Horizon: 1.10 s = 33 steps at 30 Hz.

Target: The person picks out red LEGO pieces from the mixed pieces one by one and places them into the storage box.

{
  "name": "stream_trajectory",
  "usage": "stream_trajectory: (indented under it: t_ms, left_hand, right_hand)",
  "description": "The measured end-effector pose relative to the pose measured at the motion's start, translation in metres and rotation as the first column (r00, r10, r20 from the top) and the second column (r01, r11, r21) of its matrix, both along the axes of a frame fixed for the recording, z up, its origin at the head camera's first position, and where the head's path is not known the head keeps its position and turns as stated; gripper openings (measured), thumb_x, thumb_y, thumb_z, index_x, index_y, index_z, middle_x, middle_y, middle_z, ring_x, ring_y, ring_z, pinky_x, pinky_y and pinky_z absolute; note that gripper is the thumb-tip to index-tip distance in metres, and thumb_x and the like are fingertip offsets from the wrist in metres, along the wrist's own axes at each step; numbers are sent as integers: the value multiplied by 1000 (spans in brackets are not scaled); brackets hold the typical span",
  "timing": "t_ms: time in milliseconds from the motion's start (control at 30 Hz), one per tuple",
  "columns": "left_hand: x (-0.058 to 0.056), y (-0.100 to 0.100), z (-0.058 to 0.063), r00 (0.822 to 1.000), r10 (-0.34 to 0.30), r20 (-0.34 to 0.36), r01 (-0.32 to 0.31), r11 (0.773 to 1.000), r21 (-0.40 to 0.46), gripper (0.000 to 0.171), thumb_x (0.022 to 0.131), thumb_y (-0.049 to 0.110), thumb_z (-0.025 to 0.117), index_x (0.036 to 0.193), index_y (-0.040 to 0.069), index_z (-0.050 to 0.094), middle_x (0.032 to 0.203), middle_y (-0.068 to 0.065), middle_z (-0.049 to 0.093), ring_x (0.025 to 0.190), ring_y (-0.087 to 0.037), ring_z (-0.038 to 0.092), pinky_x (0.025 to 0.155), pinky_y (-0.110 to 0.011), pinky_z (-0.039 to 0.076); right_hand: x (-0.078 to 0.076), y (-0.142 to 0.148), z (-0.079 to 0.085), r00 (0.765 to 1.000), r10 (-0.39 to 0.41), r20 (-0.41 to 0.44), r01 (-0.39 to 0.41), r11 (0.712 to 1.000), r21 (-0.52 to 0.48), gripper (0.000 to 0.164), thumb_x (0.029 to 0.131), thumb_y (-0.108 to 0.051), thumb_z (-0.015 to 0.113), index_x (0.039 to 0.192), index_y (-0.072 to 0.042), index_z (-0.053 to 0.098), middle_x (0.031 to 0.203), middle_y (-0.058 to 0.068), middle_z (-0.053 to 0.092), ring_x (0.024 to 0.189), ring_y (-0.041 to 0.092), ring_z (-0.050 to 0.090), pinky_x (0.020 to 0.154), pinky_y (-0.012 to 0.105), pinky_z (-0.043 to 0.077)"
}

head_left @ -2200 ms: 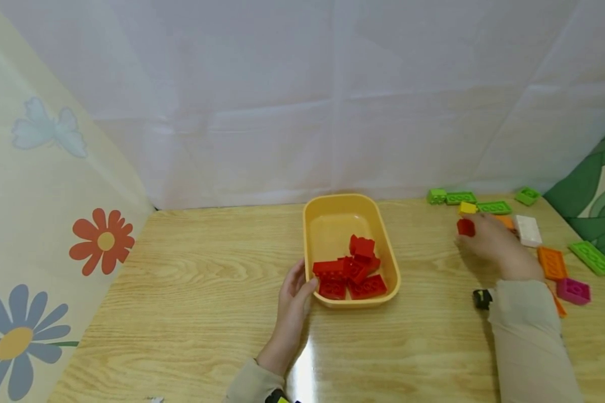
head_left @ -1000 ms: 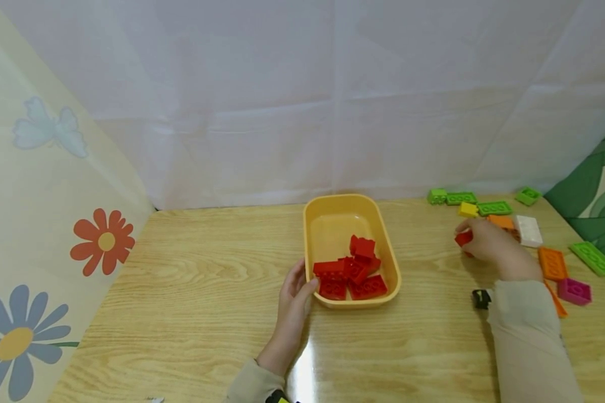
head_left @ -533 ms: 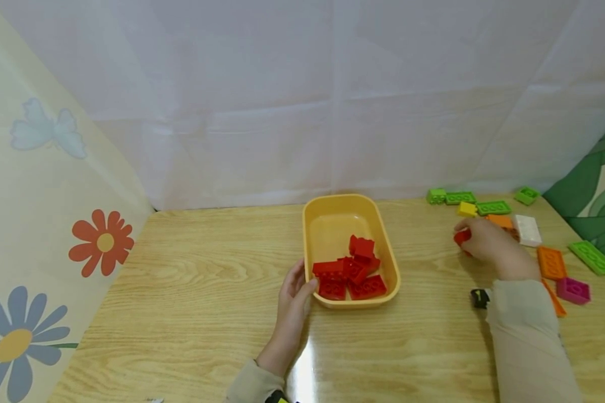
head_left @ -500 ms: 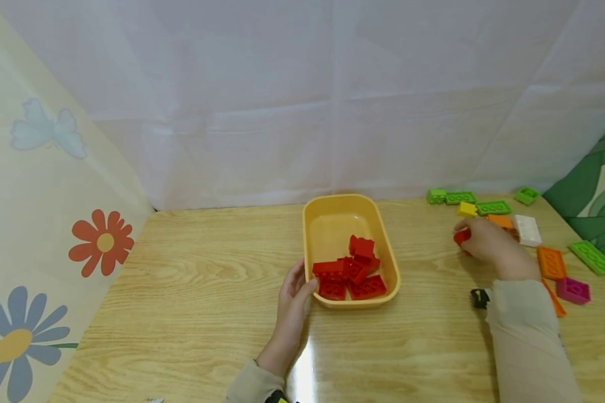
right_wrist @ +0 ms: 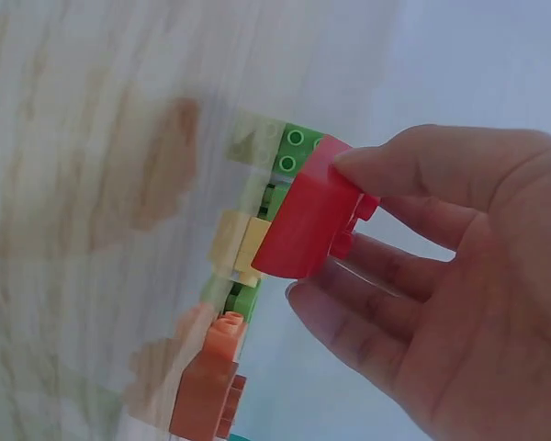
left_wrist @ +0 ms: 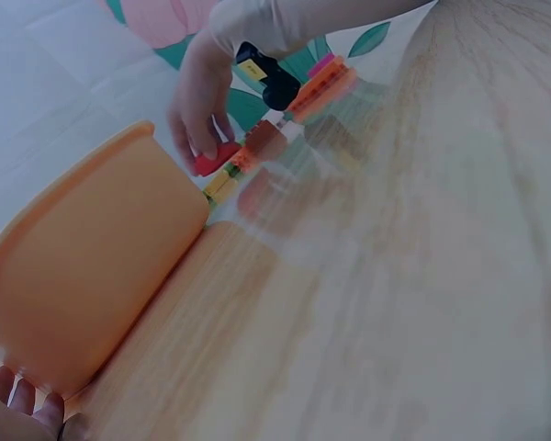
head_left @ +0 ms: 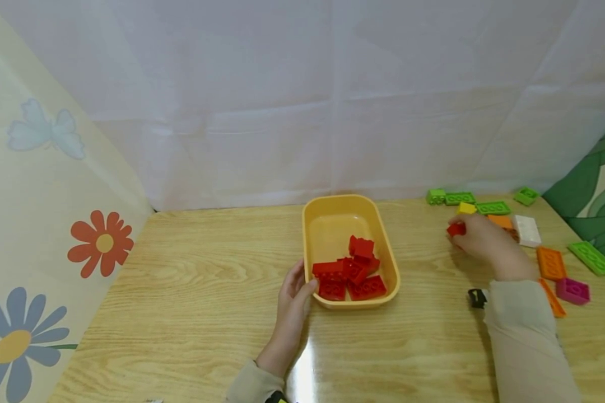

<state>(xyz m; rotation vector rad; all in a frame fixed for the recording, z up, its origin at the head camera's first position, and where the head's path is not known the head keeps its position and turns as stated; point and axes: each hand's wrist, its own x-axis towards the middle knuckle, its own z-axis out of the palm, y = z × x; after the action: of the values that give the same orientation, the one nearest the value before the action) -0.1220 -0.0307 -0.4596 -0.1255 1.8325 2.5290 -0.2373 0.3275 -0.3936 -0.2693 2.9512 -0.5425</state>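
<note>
My left hand [head_left: 291,305] grips the near left corner of a yellow plastic tub [head_left: 331,210], thumb at the rim and fingers along the outer wall. Several red toy bricks [head_left: 367,286] lie piled in the tub's near half. Over on the right, my right hand [head_left: 481,240] pinches one red toy brick [right_wrist: 308,211] between thumb and fingers. In the right wrist view its studs face the palm. That brick hangs above the table, as the left wrist view shows, close to a yellow brick [head_left: 466,208].
Green bricks [head_left: 460,198] line the back right edge by the white cloth. Orange bricks [head_left: 552,263], a white brick [head_left: 527,230] and a magenta brick [head_left: 573,291] lie around the right forearm. A black wrist camera [head_left: 477,298] juts from the right cuff.
My right hand, with the red brick in it, has shifted slightly left and lifted. The left hand and the tub have stayed in place.
</note>
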Motion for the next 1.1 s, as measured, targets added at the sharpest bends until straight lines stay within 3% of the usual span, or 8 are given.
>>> stream_trajectory:
  t_ms: [133, 467, 1100]
  left_hand:
    - [0, 0, 0, 1000, 2, 2, -2, 1000, -2, 57, 89, 15, 58, 141, 6, 38, 149, -17, 40, 133, -24, 38, 114, -47, 30]
    - [2, 0, 0, 1000, -1, -3, 1, 1000, 3, 55, 89, 14, 57, 141, 6, 38, 149, -17, 40, 133, -24, 38, 114, -47, 30]
    - [1, 1, 1, 1000, -1, 0, 1, 1000, 16, 56, 89, 15, 57, 141, 5, 38, 149, -18, 40, 133, -23, 38, 114, -46, 31]
  right_hand:
    - [0, -2, 3, 1000, -6, 1, 6, 1000, -6, 46, 88, -14, 52, 121, 18, 48, 106, 40, 58, 79, 35, 55, 64, 43, 49]
    - [3, -9, 12, 1000, 5, -27, -5, 1000, -7, 45, 88, -8, 51, 124, 18, 46, 110, 44, 54, 89, 44, 55, 74, 57, 49]
    - [7, -40, 24, 993, 73, -88, -72, 997, 15, 44, 87, -7, 54, 127, 12, 49, 120, 42, 52, 101, 47, 52, 79, 62, 49]
